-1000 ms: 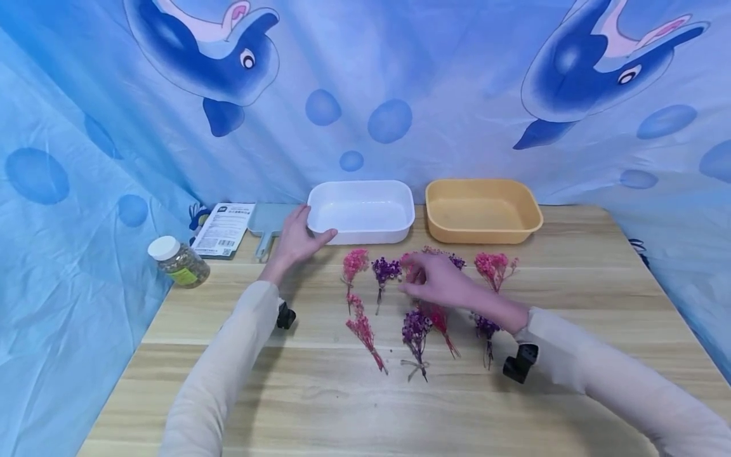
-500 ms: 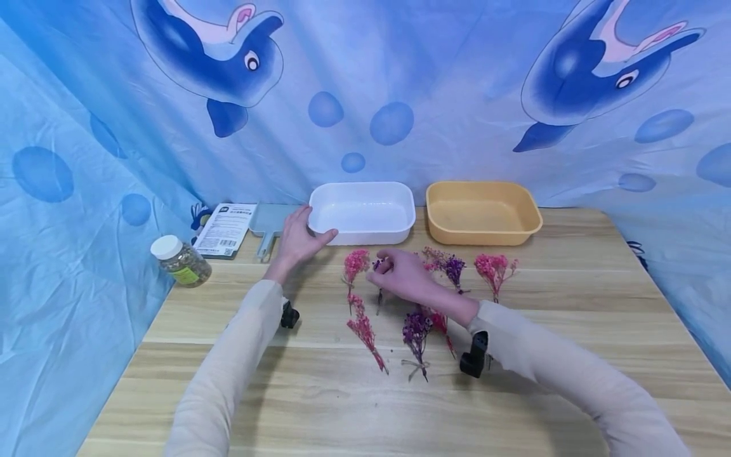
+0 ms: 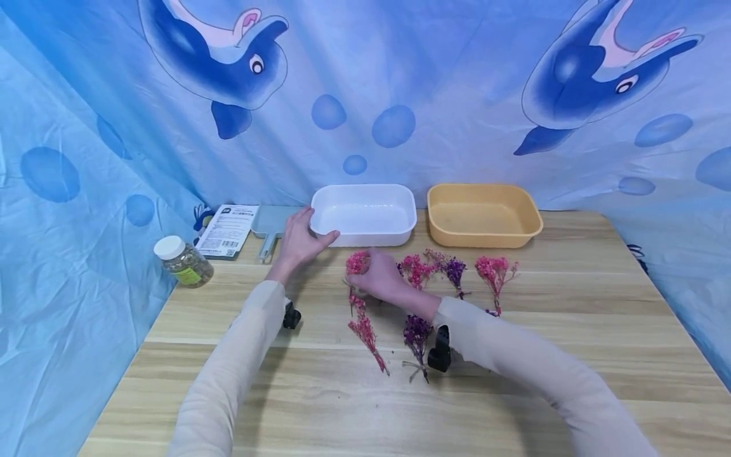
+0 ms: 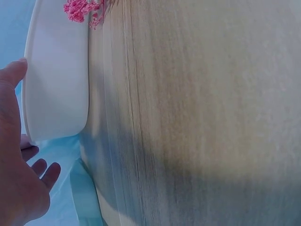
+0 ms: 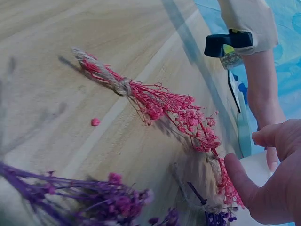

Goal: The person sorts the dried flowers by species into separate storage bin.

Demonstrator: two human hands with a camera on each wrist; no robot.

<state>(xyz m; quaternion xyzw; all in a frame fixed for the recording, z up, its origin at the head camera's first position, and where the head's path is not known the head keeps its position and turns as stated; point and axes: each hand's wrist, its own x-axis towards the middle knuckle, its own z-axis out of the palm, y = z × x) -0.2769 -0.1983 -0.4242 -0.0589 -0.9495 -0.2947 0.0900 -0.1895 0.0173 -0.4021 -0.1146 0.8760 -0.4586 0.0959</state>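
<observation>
My left hand point(image 3: 299, 244) rests at the left corner of a white plastic basin point(image 3: 365, 238), thumb along its front and fingers at its side. In the left wrist view the thumb tip meets the basin's rim. My right hand point(image 3: 381, 274) is over the back-left bunch of pink dried flowers point(image 3: 356, 262), covering part of it. In the right wrist view its thumb and finger are spread apart, fingertips right by those pink blooms point(image 5: 228, 183). A second pink bunch point(image 5: 183, 117), its stems wrapped in twine, lies just nearer me. A purple bunch point(image 5: 216, 217) is beneath the hand.
More pink point(image 3: 493, 273) and purple bunches point(image 3: 455, 270) lie to the right, and a twine-tied purple one point(image 3: 417, 333) nearer me. A yellow basin point(image 3: 485, 240) stands right of the white one. On the left are a jar point(image 3: 185, 261), a printed packet point(image 3: 227, 230) and a blue dustpan point(image 3: 271, 222).
My right hand has moved left across the row of flowers, from the middle bunches past the purple one to the back-left pink bunch. My left hand stays at the white basin.
</observation>
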